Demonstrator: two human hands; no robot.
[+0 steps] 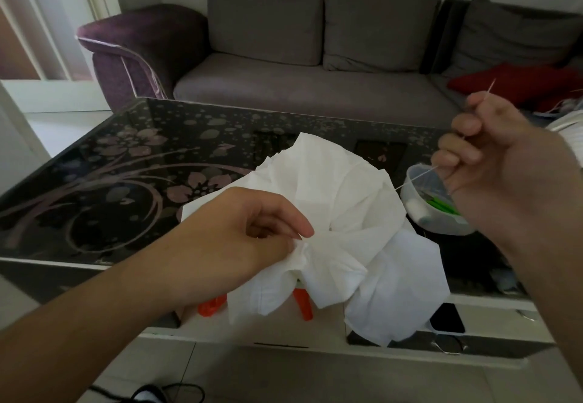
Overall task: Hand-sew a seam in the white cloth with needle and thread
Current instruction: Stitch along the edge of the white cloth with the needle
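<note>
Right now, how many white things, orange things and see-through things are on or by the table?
White: 2, the cloth and a thread spool
Orange: 2, pieces partly hidden beneath the cloth
See-through: 1, the plastic tub
Total: 5

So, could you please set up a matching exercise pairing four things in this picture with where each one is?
Things:
1. needle
2. white cloth
3. plastic tub
4. red cushion

Places:
A. on the sofa
B. pinched by the left hand
C. held up in the right hand
D. on the table, right of the cloth

Pairs: 1-C, 2-B, 3-D, 4-A
</note>
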